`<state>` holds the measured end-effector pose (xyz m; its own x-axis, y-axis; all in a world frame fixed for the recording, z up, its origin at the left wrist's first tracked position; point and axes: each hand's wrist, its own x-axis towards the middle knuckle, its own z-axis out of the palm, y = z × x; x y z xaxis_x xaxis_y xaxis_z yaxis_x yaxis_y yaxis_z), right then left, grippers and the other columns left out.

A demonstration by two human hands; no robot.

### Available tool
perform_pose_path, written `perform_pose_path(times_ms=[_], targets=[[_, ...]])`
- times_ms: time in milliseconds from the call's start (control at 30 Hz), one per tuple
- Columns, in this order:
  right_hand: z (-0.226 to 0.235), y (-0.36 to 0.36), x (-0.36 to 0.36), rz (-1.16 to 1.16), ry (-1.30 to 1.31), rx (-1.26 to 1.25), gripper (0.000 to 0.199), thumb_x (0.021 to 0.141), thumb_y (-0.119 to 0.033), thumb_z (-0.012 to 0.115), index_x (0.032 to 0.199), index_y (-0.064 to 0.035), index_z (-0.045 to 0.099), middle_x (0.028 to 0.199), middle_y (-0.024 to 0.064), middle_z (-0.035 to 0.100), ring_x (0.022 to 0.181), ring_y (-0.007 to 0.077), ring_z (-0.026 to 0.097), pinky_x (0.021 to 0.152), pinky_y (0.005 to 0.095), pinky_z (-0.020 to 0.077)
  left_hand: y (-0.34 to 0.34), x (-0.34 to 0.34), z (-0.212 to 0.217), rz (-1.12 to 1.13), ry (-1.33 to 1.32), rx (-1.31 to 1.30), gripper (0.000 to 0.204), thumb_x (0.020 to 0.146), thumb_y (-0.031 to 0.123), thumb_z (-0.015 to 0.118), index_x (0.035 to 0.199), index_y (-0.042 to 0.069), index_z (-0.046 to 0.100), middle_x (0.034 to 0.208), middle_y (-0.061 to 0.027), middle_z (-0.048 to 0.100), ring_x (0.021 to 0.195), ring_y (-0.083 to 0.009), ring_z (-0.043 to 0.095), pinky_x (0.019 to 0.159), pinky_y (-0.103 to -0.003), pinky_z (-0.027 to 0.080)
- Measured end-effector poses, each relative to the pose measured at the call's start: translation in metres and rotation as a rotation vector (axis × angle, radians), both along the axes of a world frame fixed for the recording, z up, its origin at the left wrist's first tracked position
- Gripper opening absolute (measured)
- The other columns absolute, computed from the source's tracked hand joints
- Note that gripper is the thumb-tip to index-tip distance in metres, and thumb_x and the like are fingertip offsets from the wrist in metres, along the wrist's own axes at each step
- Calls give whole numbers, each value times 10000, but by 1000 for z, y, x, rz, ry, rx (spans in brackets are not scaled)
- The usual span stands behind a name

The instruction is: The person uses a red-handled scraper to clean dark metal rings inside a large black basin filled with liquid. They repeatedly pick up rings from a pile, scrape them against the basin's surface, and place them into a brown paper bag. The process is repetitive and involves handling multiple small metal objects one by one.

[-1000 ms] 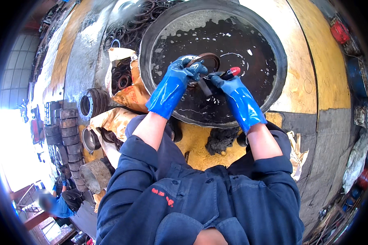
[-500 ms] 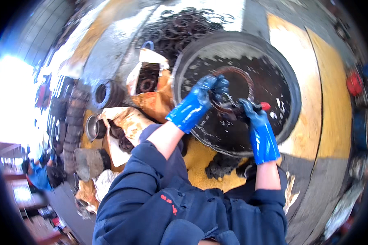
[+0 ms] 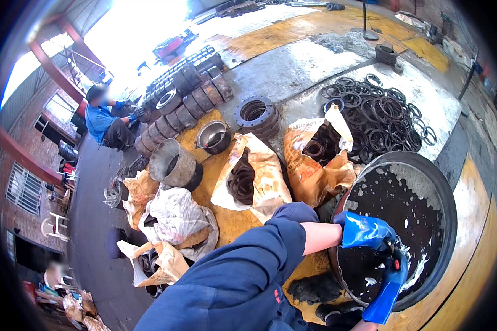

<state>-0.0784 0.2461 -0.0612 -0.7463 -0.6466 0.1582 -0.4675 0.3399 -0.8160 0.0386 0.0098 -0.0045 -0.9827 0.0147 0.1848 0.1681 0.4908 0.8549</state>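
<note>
- Two blue-gloved hands of yours meet over the near rim of the big round black basin (image 3: 425,171), low and right in the view.
- Your left hand (image 3: 364,230) lies across the basin's near-left edge, its fingers (image 3: 385,238) curled down around something small and dark; what it is, you cannot tell from here.
- Your right hand (image 3: 395,270) comes up from below, touching the left; its fingers are bent in toward the same spot, but whether they grip anything cannot be told.
- The basin holds dark liquid flecked with white foam (image 3: 419,265) close by your gloves.
- Just beyond the basin, an open brown paper sack (image 3: 309,171) holds dark rings, and a second sack (image 3: 259,176) lies to its left with more.
- A spread of loose black rings (image 3: 381,113) covers the wet floor beyond the basin.
- Farther left stand a grey metal bucket (image 3: 174,163), a small steel bowl (image 3: 212,137) and a row of stacked metal discs (image 3: 188,96).
- Another person in a blue shirt (image 3: 102,118) crouches at the far left, well apart from you.
</note>
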Motion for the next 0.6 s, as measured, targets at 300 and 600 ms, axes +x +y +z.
perform_pose_path(times_ms=[300,600], targets=[[72,-29,24,232,233,-279,246,922,-39,677,1162,13,688,1185,179,703,1128,314,669,1010,426,506,-14,-22,-31,411,-467,348,286,836,154,688,1103,57,724,954,-162,737,835,-282,700,746,-392,548],[30,-20,3,-30,126,-108,304,1004,-184,630,1221,26,670,1219,160,702,1156,285,654,1025,390,492,-11,9,16,239,-364,399,263,866,104,635,1112,37,702,864,-114,701,749,-212,654,668,-352,506]])
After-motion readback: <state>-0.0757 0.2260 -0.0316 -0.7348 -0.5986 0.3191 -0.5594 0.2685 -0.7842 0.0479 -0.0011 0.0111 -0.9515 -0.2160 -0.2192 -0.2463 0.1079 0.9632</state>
